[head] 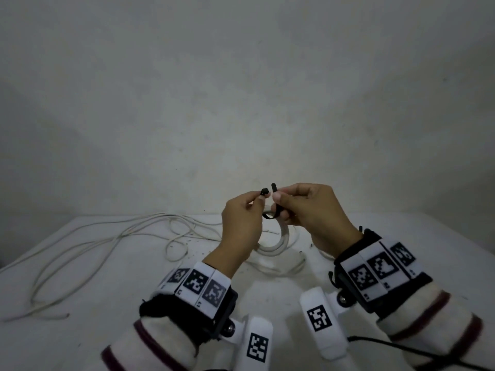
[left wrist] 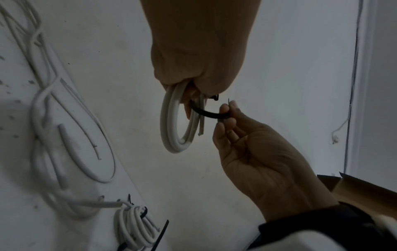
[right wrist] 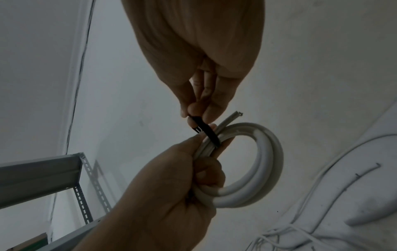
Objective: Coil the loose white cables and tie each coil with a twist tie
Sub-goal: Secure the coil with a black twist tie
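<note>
Head view: above the table (head: 80, 344), the left hand (head: 241, 223) grips the white coil (head: 278, 245) and pinches one end of the black tie (head: 276, 210) — the right hand (head: 310, 210) pinches the other end

Loose cables (head: 88, 245) sprawl across the table's (head: 401, 253) left — right side lies open.

Plain storeroom or workshop corner: bare, stained wall (head: 241, 89), slotted-angle metal shelving (right wrist: 86, 186), speckled white table (head: 80, 330).
</note>
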